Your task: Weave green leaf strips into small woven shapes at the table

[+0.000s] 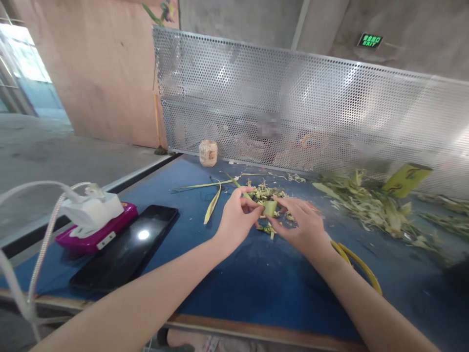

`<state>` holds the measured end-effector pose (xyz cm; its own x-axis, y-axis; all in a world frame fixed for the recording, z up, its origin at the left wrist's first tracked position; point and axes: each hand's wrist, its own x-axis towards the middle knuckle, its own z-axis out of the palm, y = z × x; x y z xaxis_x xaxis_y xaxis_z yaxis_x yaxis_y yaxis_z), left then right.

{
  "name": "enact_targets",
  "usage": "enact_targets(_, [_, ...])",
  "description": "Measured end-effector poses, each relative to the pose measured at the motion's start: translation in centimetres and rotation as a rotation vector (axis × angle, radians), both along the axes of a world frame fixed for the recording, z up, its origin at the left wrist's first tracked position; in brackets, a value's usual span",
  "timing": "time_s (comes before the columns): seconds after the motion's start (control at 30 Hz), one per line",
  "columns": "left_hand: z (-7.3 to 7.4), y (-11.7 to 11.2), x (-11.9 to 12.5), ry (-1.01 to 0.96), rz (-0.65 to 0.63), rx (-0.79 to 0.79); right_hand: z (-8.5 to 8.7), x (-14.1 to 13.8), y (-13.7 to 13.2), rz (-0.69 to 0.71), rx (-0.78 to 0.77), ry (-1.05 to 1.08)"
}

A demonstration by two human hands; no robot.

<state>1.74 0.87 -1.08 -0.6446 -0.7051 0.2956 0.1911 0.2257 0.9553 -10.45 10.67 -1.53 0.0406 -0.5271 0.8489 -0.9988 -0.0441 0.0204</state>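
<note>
The left hand and right hand cover the ends of a green piece and part of the scraps mid-frame. The right forearm hides some of a yellow loop. Cables run off the left edge; a dark shape, lower right, is cut off. One patch, upper centre, is blurred out

Both bare hands close together, thumbs opposite bent fingers, forearms aslant inward.
</note>
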Motion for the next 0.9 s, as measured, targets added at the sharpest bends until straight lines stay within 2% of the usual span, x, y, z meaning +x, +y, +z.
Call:
enact_targets(0.1, [-0.12, -0.15, -0.11, 0.008, -0.002, 0.024, 0.21, 0.12, 0.11, 0.021, -0.003, -0.012])
enact_targets(0.23, [-0.09, 0.03, -0.19, -0.021, -0.052, 0.038, 0.38, 0.32, 0.32, 0.027, 0.018, -0.131])
enact_targets(0.37, [-0.18, 0.08, -0.13, -0.066, -0.072, -0.005, 0.34, 0.44, 0.34, 0.038, 0.033, -0.226])
enact_targets(0.43, [-0.17, 0.03, 0.02, -0.076, 0.013, -0.096, 0.27, 0.42, 0.22, 0.035, 0.051, -0.26])
enact_targets(0.53, [0.13, 0.17, 0.39, -0.053, 0.155, -0.325, 0.1, 0.19, 0.03, 0.004, 0.058, -0.292])
enact_targets(0.63, [0.51, 0.54, 0.69, -0.045, 0.135, -0.457, -0.08, -0.05, -0.05, 0.013, 0.086, -0.292])
enact_targets(0.73, [0.47, 0.7, 0.68, -0.069, 0.083, -0.43, -0.12, -0.04, 0.0, 0.058, 0.142, -0.253])
enact_targets(0.9, [0.15, 0.13, 0.34, -0.077, 0.004, -0.257, 0.23, 0.13, 0.26, 0.059, 0.259, -0.157])
